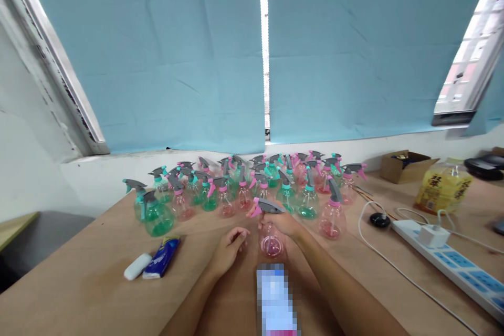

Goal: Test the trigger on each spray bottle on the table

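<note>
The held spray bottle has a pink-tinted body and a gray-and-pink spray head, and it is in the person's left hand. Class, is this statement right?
Not quite: the hand is wrong. The head view shows the spray bottle in the right hand; the left hand is beside it, apart from it. The colours are as stated.

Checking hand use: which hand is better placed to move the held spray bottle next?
Probably the right hand: it grips the pink spray bottle near the top, whereas the left hand is loosely curled to one side, apparently empty.
</note>
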`<state>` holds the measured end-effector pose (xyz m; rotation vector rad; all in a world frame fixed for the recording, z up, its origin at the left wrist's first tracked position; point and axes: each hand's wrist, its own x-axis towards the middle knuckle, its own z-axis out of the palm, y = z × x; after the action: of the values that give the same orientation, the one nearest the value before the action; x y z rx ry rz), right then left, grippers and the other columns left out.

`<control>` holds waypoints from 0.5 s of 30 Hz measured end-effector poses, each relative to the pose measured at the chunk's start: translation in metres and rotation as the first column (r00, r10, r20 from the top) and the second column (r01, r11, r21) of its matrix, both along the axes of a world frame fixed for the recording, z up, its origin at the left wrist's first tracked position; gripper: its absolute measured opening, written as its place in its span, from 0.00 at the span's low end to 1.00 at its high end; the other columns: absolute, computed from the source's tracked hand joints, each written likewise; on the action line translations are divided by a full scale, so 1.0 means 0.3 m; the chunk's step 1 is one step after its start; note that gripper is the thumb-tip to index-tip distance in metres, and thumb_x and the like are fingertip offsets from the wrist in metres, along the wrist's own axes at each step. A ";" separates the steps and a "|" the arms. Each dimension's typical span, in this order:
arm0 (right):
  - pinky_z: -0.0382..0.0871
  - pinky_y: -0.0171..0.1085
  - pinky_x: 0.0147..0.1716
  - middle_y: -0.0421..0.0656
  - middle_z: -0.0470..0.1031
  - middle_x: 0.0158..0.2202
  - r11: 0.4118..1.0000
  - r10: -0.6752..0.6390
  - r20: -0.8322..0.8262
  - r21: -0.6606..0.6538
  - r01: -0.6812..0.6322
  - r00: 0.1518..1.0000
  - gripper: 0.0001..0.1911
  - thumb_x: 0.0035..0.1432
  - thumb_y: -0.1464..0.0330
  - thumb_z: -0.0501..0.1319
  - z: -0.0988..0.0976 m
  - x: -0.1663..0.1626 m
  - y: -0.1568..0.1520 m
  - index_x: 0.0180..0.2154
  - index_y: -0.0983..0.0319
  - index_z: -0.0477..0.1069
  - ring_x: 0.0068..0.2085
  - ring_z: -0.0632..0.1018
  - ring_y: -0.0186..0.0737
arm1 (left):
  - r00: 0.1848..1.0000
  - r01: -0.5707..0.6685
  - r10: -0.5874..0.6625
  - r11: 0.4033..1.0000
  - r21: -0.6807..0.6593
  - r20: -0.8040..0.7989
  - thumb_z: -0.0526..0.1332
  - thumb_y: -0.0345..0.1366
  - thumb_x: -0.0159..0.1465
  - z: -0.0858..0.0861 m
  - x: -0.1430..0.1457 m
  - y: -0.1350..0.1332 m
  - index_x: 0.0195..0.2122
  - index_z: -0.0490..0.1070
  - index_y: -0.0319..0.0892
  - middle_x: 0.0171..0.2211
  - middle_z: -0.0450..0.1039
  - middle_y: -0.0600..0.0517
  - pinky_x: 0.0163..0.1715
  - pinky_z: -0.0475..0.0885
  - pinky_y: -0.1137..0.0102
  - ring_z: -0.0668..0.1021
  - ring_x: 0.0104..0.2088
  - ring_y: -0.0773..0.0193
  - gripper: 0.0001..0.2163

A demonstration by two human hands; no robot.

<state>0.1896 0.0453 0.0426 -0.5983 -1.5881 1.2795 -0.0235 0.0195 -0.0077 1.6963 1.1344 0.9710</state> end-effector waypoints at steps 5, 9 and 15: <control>0.67 0.34 0.27 0.38 0.75 0.24 1.000 0.009 -0.059 -0.012 -0.010 0.998 0.15 0.42 0.73 0.58 -0.001 -0.006 0.001 0.34 0.61 0.76 0.25 0.75 0.36 | 1.000 0.013 -0.013 1.000 0.009 -0.004 0.57 0.51 0.65 -0.005 -0.001 0.001 0.39 0.73 0.40 0.27 0.70 0.55 0.31 0.64 0.72 0.69 0.28 0.65 0.17; 0.67 0.34 0.27 0.38 0.76 0.25 0.999 0.041 -0.079 -0.012 -0.042 0.996 0.15 0.42 0.73 0.58 0.009 -0.010 -0.009 0.35 0.61 0.76 0.25 0.75 0.36 | 1.000 0.009 -0.008 1.000 0.006 -0.008 0.57 0.50 0.65 -0.010 -0.002 0.002 0.39 0.73 0.40 0.28 0.70 0.55 0.31 0.64 0.72 0.70 0.27 0.65 0.17; 0.69 0.35 0.30 0.37 0.76 0.24 1.000 0.002 -0.004 -0.014 -0.002 1.000 0.15 0.43 0.73 0.58 -0.005 -0.001 -0.002 0.35 0.60 0.77 0.26 0.76 0.37 | 1.000 0.016 -0.016 1.000 0.020 -0.021 0.56 0.51 0.66 -0.008 0.000 0.000 0.39 0.73 0.40 0.29 0.70 0.54 0.31 0.64 0.72 0.70 0.28 0.64 0.18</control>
<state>0.1894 0.0446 0.0412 -0.6030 -1.5783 1.2934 -0.0234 0.0195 -0.0102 1.7330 1.1258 0.9603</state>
